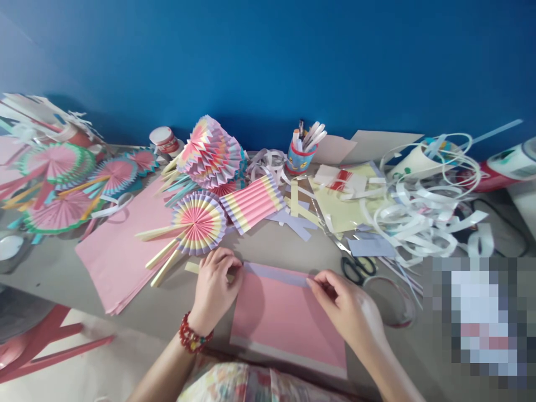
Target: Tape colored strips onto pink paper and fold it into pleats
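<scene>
A pink paper sheet [288,321] with a pale lilac strip [276,274] along its far edge lies on the table in front of me. My left hand [215,287], with a red bead bracelet on the wrist, has its fingers curled and pinching the sheet's far left corner. My right hand [347,307] pinches the far edge at the strip's right end. Both hands press the folded edge down.
Black-handled scissors [358,267] and a tape roll [391,301] lie right of my right hand. A stack of pink sheets [121,251] and several pleated paper fans [196,223] sit to the left. A pen cup [300,156] and curled white strips [422,218] are behind.
</scene>
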### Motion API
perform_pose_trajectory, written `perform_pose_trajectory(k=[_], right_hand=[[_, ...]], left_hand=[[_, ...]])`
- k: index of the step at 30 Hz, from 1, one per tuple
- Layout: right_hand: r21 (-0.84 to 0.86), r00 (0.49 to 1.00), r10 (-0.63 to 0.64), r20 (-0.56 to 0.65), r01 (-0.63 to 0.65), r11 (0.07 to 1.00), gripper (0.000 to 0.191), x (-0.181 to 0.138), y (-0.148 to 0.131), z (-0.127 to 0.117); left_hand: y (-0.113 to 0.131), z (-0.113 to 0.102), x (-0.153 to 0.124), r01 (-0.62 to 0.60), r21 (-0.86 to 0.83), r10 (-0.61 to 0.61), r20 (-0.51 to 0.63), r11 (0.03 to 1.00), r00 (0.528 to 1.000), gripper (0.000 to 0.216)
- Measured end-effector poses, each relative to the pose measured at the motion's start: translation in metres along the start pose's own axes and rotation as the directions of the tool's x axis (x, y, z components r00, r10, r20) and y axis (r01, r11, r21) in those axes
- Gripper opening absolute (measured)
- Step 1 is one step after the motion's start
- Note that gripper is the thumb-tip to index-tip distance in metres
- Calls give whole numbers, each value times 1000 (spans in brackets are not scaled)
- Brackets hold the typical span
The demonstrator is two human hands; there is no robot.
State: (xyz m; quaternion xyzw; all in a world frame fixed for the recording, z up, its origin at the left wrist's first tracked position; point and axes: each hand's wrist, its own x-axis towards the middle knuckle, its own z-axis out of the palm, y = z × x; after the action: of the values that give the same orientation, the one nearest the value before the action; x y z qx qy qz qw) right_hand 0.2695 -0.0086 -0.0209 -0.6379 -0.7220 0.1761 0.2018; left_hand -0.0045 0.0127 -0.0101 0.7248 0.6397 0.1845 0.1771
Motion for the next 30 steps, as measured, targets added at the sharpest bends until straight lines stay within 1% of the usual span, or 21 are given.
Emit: perform_pose_trajectory(k=[8, 30], right_hand=[[-27, 1000, 5, -1, -5, 1000, 34, 1, 0, 1], [-58, 1000, 22, -8, -23, 998, 37, 2, 1, 3]], left_hand=[[-2, 2, 1, -10, 6, 10, -6, 1000, 1000, 8], [1, 4, 1, 6, 55, -5, -16, 998, 1000, 8]])
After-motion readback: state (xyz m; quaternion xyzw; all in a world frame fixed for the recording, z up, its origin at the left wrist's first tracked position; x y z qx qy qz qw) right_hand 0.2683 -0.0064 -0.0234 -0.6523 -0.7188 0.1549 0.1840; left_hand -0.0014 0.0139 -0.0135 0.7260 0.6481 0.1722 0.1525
